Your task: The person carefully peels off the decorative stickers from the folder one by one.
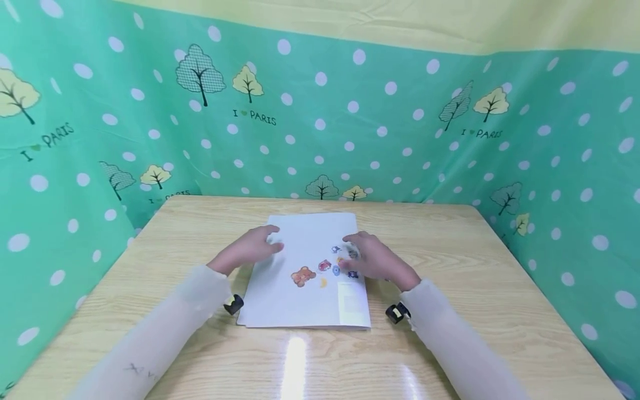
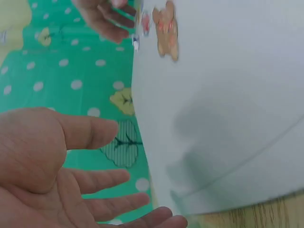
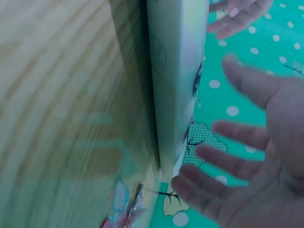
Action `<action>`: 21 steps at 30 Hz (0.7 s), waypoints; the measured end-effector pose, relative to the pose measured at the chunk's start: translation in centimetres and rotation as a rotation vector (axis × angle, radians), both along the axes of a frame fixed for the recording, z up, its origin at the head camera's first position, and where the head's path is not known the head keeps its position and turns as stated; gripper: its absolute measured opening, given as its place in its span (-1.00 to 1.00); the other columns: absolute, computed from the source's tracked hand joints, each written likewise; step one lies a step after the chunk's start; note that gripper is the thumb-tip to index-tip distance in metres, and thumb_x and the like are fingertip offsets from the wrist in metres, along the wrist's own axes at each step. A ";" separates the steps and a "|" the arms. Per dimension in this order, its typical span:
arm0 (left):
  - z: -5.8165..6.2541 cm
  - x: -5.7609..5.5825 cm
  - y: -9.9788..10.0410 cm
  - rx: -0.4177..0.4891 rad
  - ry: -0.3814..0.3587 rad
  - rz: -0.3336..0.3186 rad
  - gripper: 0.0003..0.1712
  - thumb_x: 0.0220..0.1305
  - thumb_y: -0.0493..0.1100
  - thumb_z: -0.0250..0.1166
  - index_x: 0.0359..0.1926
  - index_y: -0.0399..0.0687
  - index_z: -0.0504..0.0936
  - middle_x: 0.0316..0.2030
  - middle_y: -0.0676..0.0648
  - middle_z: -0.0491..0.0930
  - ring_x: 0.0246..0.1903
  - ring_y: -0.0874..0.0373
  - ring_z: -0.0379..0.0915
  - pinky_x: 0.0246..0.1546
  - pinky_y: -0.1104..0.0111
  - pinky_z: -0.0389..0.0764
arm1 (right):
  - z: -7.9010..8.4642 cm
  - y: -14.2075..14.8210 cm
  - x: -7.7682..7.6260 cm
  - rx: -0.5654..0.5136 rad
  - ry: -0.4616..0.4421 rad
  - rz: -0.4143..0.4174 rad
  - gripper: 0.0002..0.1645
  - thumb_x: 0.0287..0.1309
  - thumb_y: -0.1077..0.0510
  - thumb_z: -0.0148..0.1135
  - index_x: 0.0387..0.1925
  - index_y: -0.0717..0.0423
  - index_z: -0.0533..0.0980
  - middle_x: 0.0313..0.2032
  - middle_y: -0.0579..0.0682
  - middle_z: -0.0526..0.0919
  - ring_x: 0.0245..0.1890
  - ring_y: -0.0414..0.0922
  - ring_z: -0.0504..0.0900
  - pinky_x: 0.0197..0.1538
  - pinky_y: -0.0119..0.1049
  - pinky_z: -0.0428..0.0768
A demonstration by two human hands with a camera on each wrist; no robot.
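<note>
A white book-like thing (image 1: 295,239) lies flat on the table, with a bear sticker (image 1: 303,276) and several small stickers on its cover. My left hand (image 1: 252,246) hovers by its upper left edge, thumb and fingers apart and holding nothing; in the left wrist view the left hand (image 2: 57,175) shows a bare palm. Over the right edge, near the small stickers, hangs my right hand (image 1: 372,258). Seen from the right wrist, that right hand (image 3: 256,152) has spread fingers beside the thing's thick pale side (image 3: 171,95).
The wooden table (image 1: 450,261) extends around the white thing. A green dotted curtain (image 1: 320,144) stands behind and along both sides. Some shiny, colourful pieces (image 3: 124,209) lie on the table by the thick side, in the right wrist view.
</note>
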State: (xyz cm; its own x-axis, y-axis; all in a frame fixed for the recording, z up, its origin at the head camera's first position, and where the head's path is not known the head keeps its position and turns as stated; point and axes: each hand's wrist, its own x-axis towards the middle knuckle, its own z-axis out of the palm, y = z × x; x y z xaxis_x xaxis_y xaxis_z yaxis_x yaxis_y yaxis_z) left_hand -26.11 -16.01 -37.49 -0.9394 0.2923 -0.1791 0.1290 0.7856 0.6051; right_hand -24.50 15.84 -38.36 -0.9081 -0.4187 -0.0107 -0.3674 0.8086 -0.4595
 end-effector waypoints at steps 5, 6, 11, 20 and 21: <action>-0.4 -1.1 -1.7 0.106 -0.080 0.096 -0.19 0.53 0.07 0.12 0.56 -0.27 0.10 0.48 -0.45 0.14 0.44 -0.37 0.14 0.35 -0.17 0.33 | -0.1 -0.2 -0.2 0.051 -0.008 0.102 0.02 0.15 -0.22 0.48 0.52 0.02 0.29 0.51 0.21 0.22 0.51 0.21 0.18 0.40 0.21 0.34; -0.5 -1.3 -1.9 0.121 -0.087 0.108 -0.18 0.52 0.08 0.13 0.56 -0.29 0.10 0.48 -0.45 0.15 0.43 -0.37 0.16 0.35 -0.15 0.35 | -0.2 -0.3 -0.3 0.048 -0.013 0.113 0.04 0.14 -0.23 0.49 0.53 0.01 0.27 0.53 0.22 0.18 0.52 0.22 0.15 0.41 0.22 0.31; -0.7 -1.9 -2.4 0.203 -0.139 0.164 -0.17 0.52 0.05 0.16 0.55 -0.33 0.08 0.48 -0.46 0.12 0.34 -0.30 0.34 0.29 -0.06 0.46 | -0.8 -0.2 -0.8 0.031 -0.053 0.127 0.09 0.12 -0.26 0.48 0.55 0.02 0.25 0.55 0.25 0.12 0.55 0.21 0.08 0.49 0.17 0.19; -0.9 -2.5 -3.0 0.333 -0.191 0.235 -0.17 0.51 -0.01 0.19 0.56 -0.34 0.07 0.08 -0.32 0.41 -0.18 -0.02 0.48 -0.07 0.20 0.67 | -1.0 -0.5 -0.9 0.064 -0.065 0.122 -0.02 0.13 -0.25 0.48 0.48 0.03 0.36 0.53 0.31 0.13 0.54 0.24 0.08 0.49 0.15 0.21; -1.0 -2.6 -3.1 0.361 -0.208 0.248 -0.17 0.51 -0.02 0.19 0.56 -0.32 0.06 0.05 -0.29 0.42 -0.16 -0.03 0.48 -0.08 0.20 0.67 | -1.0 -0.5 -0.9 0.069 -0.069 0.116 -0.02 0.13 -0.24 0.48 0.48 0.03 0.36 0.54 0.30 0.12 0.55 0.23 0.08 0.49 0.15 0.20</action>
State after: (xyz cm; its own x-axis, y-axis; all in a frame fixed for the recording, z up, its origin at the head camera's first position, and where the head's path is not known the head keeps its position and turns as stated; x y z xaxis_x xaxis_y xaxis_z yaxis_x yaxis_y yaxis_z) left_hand -28.67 -19.10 -38.46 -0.9438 0.1420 -0.2985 -0.1880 0.5123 0.8380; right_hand -25.36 15.31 -39.35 -0.8495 -0.5173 -0.1038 -0.4299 0.7927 -0.4322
